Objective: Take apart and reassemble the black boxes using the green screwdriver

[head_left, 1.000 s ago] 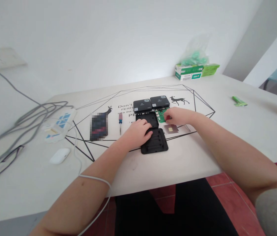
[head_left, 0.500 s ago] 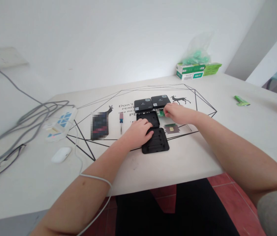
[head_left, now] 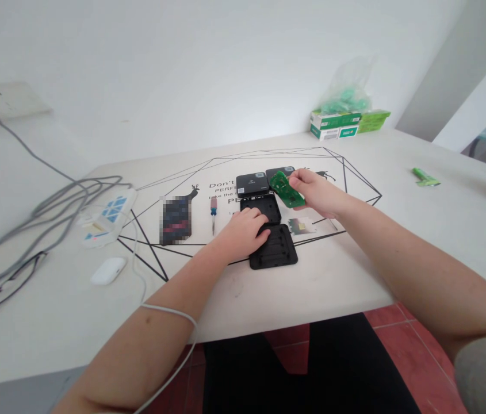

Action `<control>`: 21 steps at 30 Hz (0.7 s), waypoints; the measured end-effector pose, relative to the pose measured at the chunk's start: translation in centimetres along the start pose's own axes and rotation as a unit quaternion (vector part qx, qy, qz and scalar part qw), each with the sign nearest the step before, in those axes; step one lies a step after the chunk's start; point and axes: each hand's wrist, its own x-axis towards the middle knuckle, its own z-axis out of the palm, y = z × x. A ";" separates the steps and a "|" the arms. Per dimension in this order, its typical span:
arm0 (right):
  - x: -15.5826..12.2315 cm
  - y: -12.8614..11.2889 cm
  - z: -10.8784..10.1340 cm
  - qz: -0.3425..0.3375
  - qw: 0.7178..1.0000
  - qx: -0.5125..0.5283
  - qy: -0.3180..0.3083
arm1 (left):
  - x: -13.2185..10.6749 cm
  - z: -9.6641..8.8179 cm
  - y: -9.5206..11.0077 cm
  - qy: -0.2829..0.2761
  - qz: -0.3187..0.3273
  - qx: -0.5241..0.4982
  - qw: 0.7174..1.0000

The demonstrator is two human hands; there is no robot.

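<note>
My right hand point(head_left: 318, 191) pinches a green circuit board point(head_left: 286, 192), lifted and tilted above the table. Resting across the left edges of two black plastic case halves is my left hand point(head_left: 246, 231), its thumb apart from its fingers. The nearer case half point(head_left: 275, 252) lies inside up, with ribs showing. Just beyond it is the other open half point(head_left: 269, 206), partly behind my fingers. A thin metal shield plate point(head_left: 301, 226), blurred, lies below my right hand. Farther back are two black square devices point(head_left: 251, 184), the right one partly hidden by the board.
A screwdriver point(head_left: 213, 214) with a red and blue handle lies left of the case halves. At far left are a power strip point(head_left: 115, 215), grey cables, a white earbud case point(head_left: 108, 271) and glasses point(head_left: 5, 287). Green-and-white boxes point(head_left: 335, 123) stand by the wall. A white cable crosses my left forearm.
My right hand has raised the circuit board off the table beside the case half and tilted it up. My left hand stays in place.
</note>
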 end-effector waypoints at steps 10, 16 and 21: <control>-0.4 2.2 2.7 -0.342 0.929 -0.131 -0.056 | 0.1 -0.4 0.6 0.097 -0.077 -0.114 0.986; -0.6 2.8 3.5 -0.451 0.866 -0.201 -0.076 | 0.7 -0.6 0.9 0.193 -0.181 -0.462 0.846; -0.4 3.1 3.6 -0.485 0.832 -0.257 -0.081 | 1.1 -1.6 1.6 0.139 -0.262 -0.638 0.711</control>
